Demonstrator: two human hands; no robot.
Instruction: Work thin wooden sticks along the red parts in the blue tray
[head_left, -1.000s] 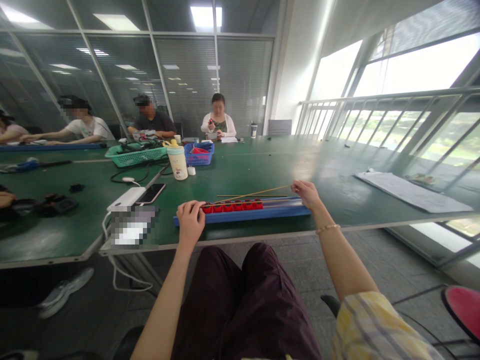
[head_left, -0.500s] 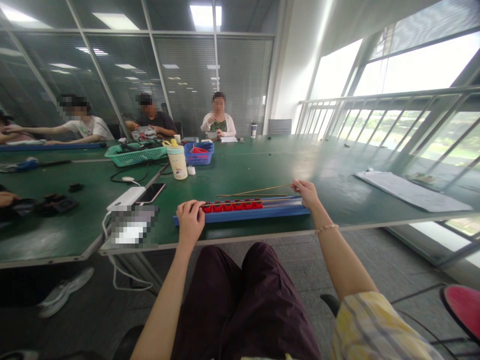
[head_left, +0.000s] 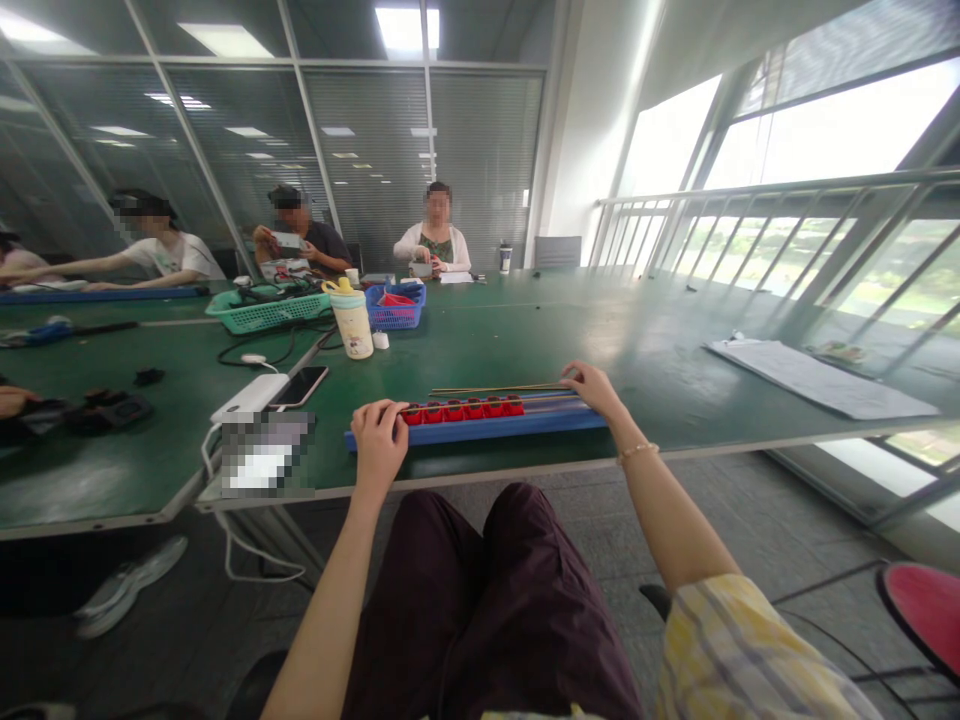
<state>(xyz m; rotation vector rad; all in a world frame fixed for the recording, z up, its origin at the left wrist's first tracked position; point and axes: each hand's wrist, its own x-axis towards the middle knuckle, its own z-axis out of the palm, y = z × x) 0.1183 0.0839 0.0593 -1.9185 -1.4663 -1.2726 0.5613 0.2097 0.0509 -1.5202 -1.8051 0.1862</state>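
On my feed, the left hand (head_left: 379,447) rests against the end of the red blocks (head_left: 459,409) on the blue rail (head_left: 480,429). The right hand (head_left: 594,389) meets the ends of thin rods (head_left: 495,388) lying along the rail's far side.

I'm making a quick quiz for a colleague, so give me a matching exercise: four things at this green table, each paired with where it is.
Things:
1. Left hand
2. Right hand
3. White power bank
4. Cream bottle with a yellow lid

Places:
A. Beside a black smartphone
B. At the right end of thin tan rods
C. Upright near a blue mesh basket
D. On the left end of a row of red plastic pieces

Pairs: 1-D, 2-B, 3-A, 4-C.
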